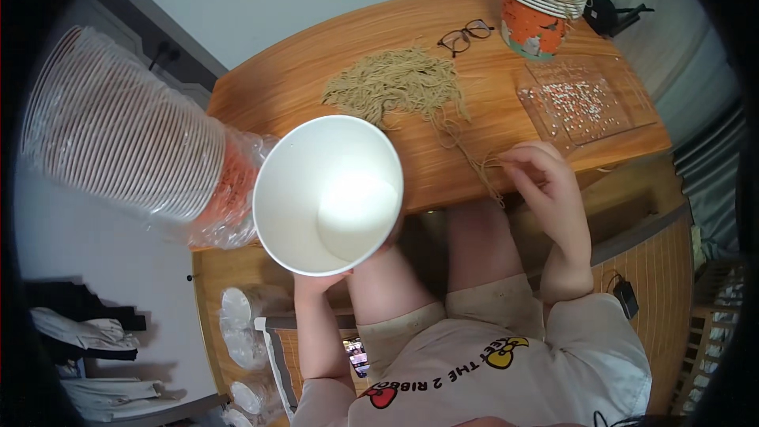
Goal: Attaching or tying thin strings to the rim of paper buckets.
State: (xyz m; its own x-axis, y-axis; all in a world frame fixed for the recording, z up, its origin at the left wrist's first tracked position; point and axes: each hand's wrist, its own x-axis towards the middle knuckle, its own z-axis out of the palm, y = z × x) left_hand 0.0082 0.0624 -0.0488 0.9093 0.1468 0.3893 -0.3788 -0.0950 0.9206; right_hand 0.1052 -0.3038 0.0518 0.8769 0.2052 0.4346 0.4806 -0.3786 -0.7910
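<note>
My left hand (322, 281) holds a large white paper bucket (296, 166) at the left of the table, its open mouth facing up and its inside bare. Most of that hand's fingers are hidden behind the bucket. Near the table's front edge, my right hand (557, 190) pinches a strand of tan twine (484, 168) between thumb and fingertips. The strand trails back toward a loose heap of cut twine (399, 83) in the middle of the table.
A tall stack of nested buckets in clear plastic (130, 130) leans at the left. At the back right stand orange-patterned buckets (534, 28) with twine on them. A clear tray (573, 107) holds small white and orange bits. Eyeglasses (466, 35) lie beside the heap.
</note>
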